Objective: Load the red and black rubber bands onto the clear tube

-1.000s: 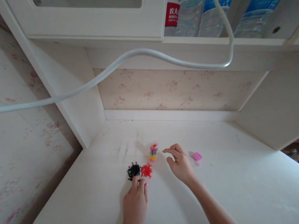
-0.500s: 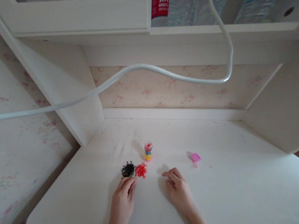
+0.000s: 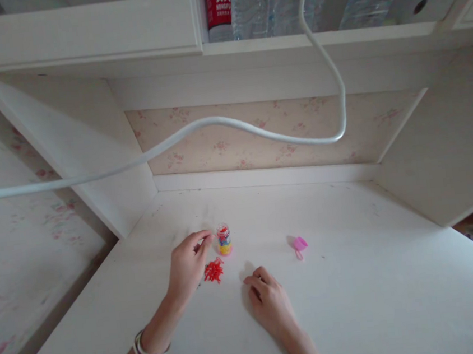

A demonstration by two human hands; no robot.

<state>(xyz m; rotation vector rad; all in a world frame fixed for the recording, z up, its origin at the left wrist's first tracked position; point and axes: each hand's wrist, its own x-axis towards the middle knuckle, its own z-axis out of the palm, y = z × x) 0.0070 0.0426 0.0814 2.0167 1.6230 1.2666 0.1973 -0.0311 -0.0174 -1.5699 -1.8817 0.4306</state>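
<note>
A small clear jar [image 3: 224, 241] with a colourful label and red bits inside stands upright and uncapped on the white desk. My left hand [image 3: 189, 259] is beside it, thumb and fingers pinched close to the jar's left side near the mouth. What is in the pinch, if anything, is too small to make out. The pile of small red bands [image 3: 213, 270] lies in front of the jar; the black pile is almost wholly hidden behind my left hand. Loosely curled, my right hand [image 3: 271, 301] rests on the desk, thumb and index finger apart, holding nothing visible.
A pink cap [image 3: 300, 243] with a loop lies to the right on the desk [image 3: 357, 277]. A white cable [image 3: 222, 121] runs across the view above the desk. Water bottles [image 3: 252, 6] stand on the shelf overhead. Side panels border the desk.
My left hand has moved forward from the front of the black pile to the jar, covering that pile. My right hand stays in place. The view has shifted slightly.
</note>
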